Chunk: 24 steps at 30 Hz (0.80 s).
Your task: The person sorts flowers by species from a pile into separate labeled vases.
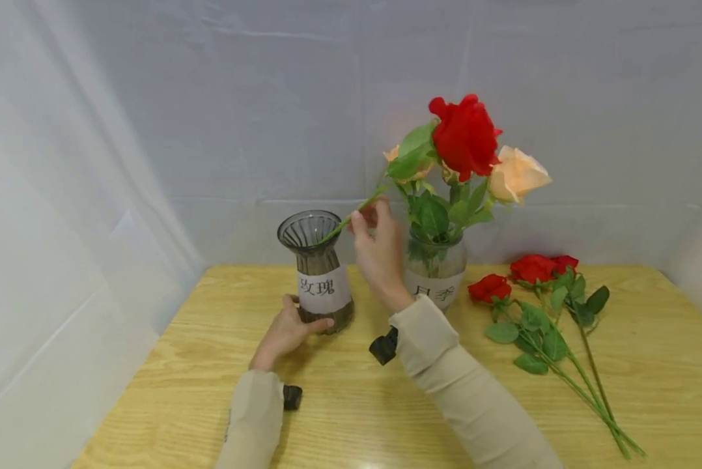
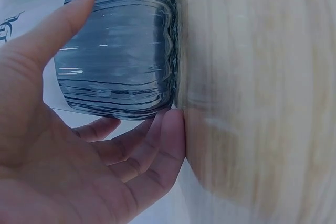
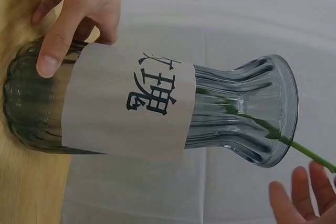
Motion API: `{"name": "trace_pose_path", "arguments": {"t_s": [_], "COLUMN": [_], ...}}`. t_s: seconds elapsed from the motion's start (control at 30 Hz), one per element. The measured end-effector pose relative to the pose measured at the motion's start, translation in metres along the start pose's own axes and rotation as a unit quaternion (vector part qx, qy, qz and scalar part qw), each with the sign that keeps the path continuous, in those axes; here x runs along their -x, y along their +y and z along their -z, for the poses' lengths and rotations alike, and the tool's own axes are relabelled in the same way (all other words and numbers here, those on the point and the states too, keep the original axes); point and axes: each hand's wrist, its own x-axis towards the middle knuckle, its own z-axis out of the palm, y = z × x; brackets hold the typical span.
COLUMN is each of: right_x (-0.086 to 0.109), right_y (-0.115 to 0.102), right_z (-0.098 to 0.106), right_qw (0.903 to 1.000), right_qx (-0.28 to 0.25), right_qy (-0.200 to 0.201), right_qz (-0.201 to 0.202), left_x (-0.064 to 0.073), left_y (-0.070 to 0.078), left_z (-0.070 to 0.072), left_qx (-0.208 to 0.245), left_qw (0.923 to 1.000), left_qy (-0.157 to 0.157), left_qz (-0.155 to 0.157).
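Observation:
A ribbed grey glass vase (image 1: 310, 260) with a white paper label stands upright on the table. My left hand (image 1: 286, 333) holds its base, thumb in front and fingers at the side; the left wrist view shows the vase base (image 2: 121, 51) close up. My right hand (image 1: 380, 251) pinches the green stem of a red rose (image 1: 467, 138) to the right of the vase mouth. The rose leans right, its bloom high. In the right wrist view the stem (image 3: 310, 155) passes through the mouth into the vase neck.
Close behind my right hand stands a rounded clear vase (image 1: 435, 280), also labelled, holding peach roses (image 1: 518, 174). Several red roses (image 1: 533, 268) lie on the right of the wooden table (image 1: 181, 391), stems toward the front. A pale curtain (image 1: 239, 130) hangs behind.

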Motion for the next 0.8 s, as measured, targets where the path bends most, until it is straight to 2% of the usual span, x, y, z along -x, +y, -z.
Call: {"name": "trace_pose_path", "arguments": {"t_s": [0.1, 0.23, 0.4, 0.67, 0.8], "right_x": [-0.001, 0.001, 0.006, 0.022, 0.029], "right_y": [0.0, 0.004, 0.012, 0.019, 0.019], "right_z": [-0.001, -0.001, 0.002, 0.017, 0.028], "right_qw": [0.9971, 0.994, 0.9953, 0.9944, 0.9933], "right_qx": [0.065, 0.089, 0.076, 0.026, 0.03], "right_qy": [-0.039, -0.061, -0.055, -0.084, -0.092], "right_qz": [-0.007, -0.019, -0.024, -0.059, -0.064], "left_x": [0.002, 0.004, 0.001, 0.001, 0.001], "left_y": [0.002, 0.005, 0.003, 0.002, 0.002], "left_z": [0.001, 0.001, 0.001, 0.002, 0.002], "left_qx": [0.001, 0.004, 0.004, 0.008, 0.007], "left_qw": [1.0, 1.0, 1.0, 1.0, 0.9999], "left_qy": [-0.001, -0.002, 0.001, -0.001, -0.001], "left_qz": [-0.001, -0.004, -0.007, -0.005, -0.007]}}
